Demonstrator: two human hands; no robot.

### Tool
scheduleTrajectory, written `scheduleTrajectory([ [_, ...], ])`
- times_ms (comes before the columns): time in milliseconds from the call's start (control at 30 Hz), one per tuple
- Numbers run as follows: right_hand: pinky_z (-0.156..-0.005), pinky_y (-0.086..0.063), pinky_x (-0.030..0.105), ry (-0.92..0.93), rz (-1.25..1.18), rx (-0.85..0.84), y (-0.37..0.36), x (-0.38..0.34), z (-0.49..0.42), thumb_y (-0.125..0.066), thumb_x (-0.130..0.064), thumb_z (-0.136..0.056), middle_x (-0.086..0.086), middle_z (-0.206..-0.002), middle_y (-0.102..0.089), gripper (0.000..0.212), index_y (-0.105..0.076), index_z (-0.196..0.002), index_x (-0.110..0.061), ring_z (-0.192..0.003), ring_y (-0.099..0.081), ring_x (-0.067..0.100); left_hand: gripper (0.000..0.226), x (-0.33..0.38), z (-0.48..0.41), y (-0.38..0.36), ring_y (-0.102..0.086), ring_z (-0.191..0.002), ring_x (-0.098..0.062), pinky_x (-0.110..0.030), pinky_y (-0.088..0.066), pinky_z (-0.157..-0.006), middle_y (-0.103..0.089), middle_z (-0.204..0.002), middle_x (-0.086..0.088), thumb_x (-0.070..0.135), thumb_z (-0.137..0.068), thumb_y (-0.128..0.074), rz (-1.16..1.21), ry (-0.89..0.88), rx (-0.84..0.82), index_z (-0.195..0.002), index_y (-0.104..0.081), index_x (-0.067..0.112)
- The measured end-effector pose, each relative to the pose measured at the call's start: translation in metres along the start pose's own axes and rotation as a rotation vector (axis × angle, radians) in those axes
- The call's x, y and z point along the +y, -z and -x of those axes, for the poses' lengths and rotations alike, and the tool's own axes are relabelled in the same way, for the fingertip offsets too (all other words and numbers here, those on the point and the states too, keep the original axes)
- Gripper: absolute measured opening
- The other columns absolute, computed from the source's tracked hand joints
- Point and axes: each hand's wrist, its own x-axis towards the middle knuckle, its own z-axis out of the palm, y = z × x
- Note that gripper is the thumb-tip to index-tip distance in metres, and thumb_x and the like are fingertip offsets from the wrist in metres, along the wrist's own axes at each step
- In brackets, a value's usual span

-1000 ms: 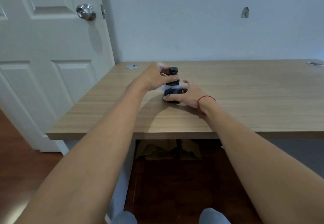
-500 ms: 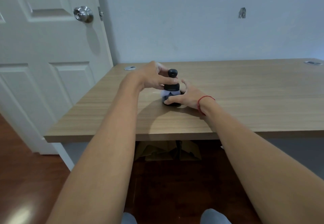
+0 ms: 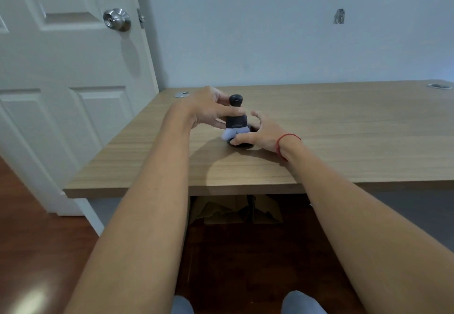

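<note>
Progress check from my end: the little black-handled brush (image 3: 236, 114) stands upright at the centre of the frame, on the left half of the tabletop (image 3: 344, 129). My left hand (image 3: 208, 110) has thumb and fingers curled round the handle just below the knob. My right hand (image 3: 260, 134) is cupped low round the dark round base (image 3: 242, 144), with the thumb pinching its near edge. The pale bristles (image 3: 233, 133) splay out right on top of that base, so I'd guess I'm midway through either seating the brush in its holder or pulling it free. Honestly can't tell which from this view, or whether the bristles are fully down in it. What's left, I reckon, is finishing that move and letting go with both hands. Containers: the base is the only one up top, and it holds nothing but the brush. Lower centre, under the tabletop, there's a cardboard box (image 3: 235, 209) with its flaps open, contents hidden.
</note>
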Motion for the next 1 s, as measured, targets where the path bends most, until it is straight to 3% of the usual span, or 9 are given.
scheduleTrajectory([
  [200,-0.107,-0.032,0.035,0.008,0.021,0.015,-0.003,0.002,-0.002,-0.082,-0.03,-0.07,0.01,-0.152,-0.038,0.106,-0.016,-0.152,-0.02,-0.136,-0.04,0.026,0.022,-0.044,-0.011,-0.028,-0.056,-0.065,-0.012,-0.023,-0.05,-0.065,-0.062,-0.075,-0.008,0.021,-0.083,-0.069,-0.041,-0.141,0.534,-0.08,-0.063,0.0],
  [300,-0.106,-0.033,0.035,0.004,0.031,0.015,-0.003,0.003,-0.005,-0.082,-0.03,-0.069,0.01,-0.152,-0.038,0.106,-0.016,-0.152,-0.021,-0.136,-0.041,0.027,0.027,-0.044,-0.004,-0.019,-0.065,-0.078,-0.019,-0.034,-0.061,-0.071,-0.069,-0.092,-0.021,0.023,-0.084,-0.07,0.051,-0.103,0.449,-0.092,-0.064,-0.002],
  [367,-0.107,-0.033,0.037,0.0,0.029,0.005,-0.002,0.004,-0.007,-0.081,-0.03,-0.07,0.01,-0.152,-0.038,0.104,-0.017,-0.151,-0.022,-0.135,-0.041,0.027,0.029,-0.037,0.005,-0.01,-0.068,-0.082,-0.015,-0.026,-0.06,-0.064,-0.068,-0.103,-0.022,0.019,-0.086,-0.069,0.174,-0.074,0.322,-0.105,-0.062,-0.003],
  [467,-0.108,-0.033,0.035,0.015,0.016,0.002,-0.002,0.005,-0.008,-0.081,-0.029,-0.07,0.009,-0.152,-0.04,0.103,-0.018,-0.151,-0.022,-0.134,-0.043,0.026,0.022,-0.039,0.006,-0.015,-0.068,-0.077,-0.016,-0.028,-0.061,-0.063,-0.066,-0.091,-0.018,0.016,-0.086,-0.069,0.249,-0.098,0.356,-0.096,-0.062,-0.002],
  [633,-0.096,-0.038,0.027,0.041,0.026,0.048,-0.005,0.01,-0.008,-0.083,-0.034,-0.067,0.007,-0.143,-0.048,0.087,-0.041,-0.141,-0.021,-0.124,-0.049,0.02,0.022,-0.061,-0.011,-0.031,-0.063,-0.072,-0.019,-0.031,-0.052,-0.068,-0.069,-0.079,-0.009,0.023,-0.084,-0.067,-0.136,-0.129,0.685,-0.079,-0.064,0.002],
  [767,-0.098,-0.038,0.029,0.101,0.085,0.141,-0.005,0.013,-0.012,-0.081,-0.039,-0.066,0.006,-0.139,-0.049,0.068,-0.058,-0.129,-0.027,-0.126,-0.047,0.021,0.014,-0.067,-0.013,-0.017,-0.066,-0.089,-0.026,-0.027,-0.049,-0.079,-0.072,-0.093,-0.011,0.02,-0.084,-0.068,-0.351,-0.146,0.616,-0.094,-0.071,0.011],
  [833,-0.096,-0.04,0.028,0.143,0.131,0.2,-0.006,0.012,-0.015,-0.078,-0.034,-0.071,0.008,-0.136,-0.053,0.061,-0.059,-0.128,-0.019,-0.125,-0.051,0.023,0.016,-0.075,-0.01,-0.014,-0.066,-0.092,-0.024,-0.027,-0.049,-0.08,-0.073,-0.095,-0.006,0.019,-0.08,-0.07,-0.487,-0.165,0.52,-0.096,-0.072,0.015],
  [933,-0.096,-0.043,0.034,0.207,0.219,0.266,-0.01,0.008,-0.022,-0.069,-0.024,-0.081,0.015,-0.127,-0.062,0.045,-0.061,-0.121,-0.004,-0.117,-0.056,0.029,0.018,-0.081,-0.007,-0.016,-0.066,-0.084,-0.019,-0.03,-0.054,-0.08,-0.074,-0.091,0.0,0.022,-0.073,-0.075,-0.486,-0.194,0.473,-0.09,-0.073,0.014],
  [1000,-0.095,-0.041,0.032,0.19,0.253,0.262,-0.014,0.006,-0.027,-0.064,-0.023,-0.084,0.013,-0.127,-0.061,0.042,-0.059,-0.122,-0.005,-0.117,-0.055,0.029,0.019,-0.079,-0.006,-0.017,-0.062,-0.072,-0.017,-0.03,-0.053,-0.075,-0.071,-0.085,0.002,0.024,-0.071,-0.075,-0.491,-0.212,0.46,-0.082,-0.071,0.009],
])
